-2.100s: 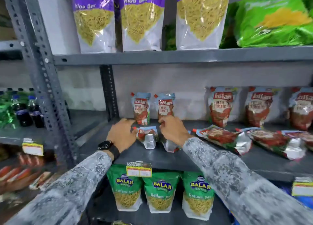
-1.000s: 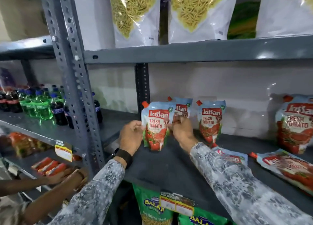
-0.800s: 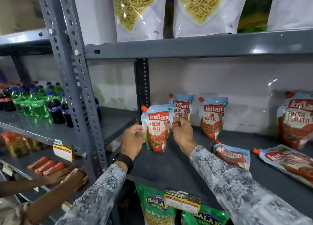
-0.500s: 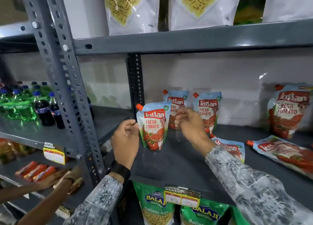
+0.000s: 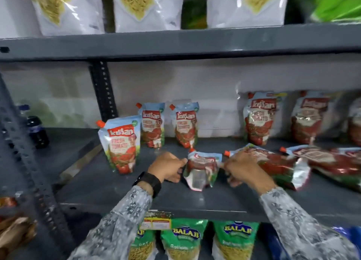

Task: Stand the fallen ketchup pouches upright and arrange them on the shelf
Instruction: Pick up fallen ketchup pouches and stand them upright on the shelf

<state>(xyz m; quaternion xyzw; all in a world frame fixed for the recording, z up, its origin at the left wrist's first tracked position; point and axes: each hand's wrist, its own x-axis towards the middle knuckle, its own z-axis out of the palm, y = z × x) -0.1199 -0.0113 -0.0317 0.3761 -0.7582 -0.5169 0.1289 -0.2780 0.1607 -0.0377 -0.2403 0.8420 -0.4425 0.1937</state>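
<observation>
On the grey shelf three small ketchup pouches stand upright: one in front at the left and two behind it. A small ketchup pouch lies flat with its silver base toward me. My left hand pinches its left edge and my right hand holds its right edge. Right of it lie two large pouches. Large pouches stand against the back wall.
The shelf above hangs low and carries sev bags. Green Balaji bags and a price tag sit below the shelf's front edge. A dark perforated post stands at the back left, with a soda bottle beyond it.
Both hands let go of the small pouch now standing at the front left and moved right to the small pouch lying flat. The view swung right.
</observation>
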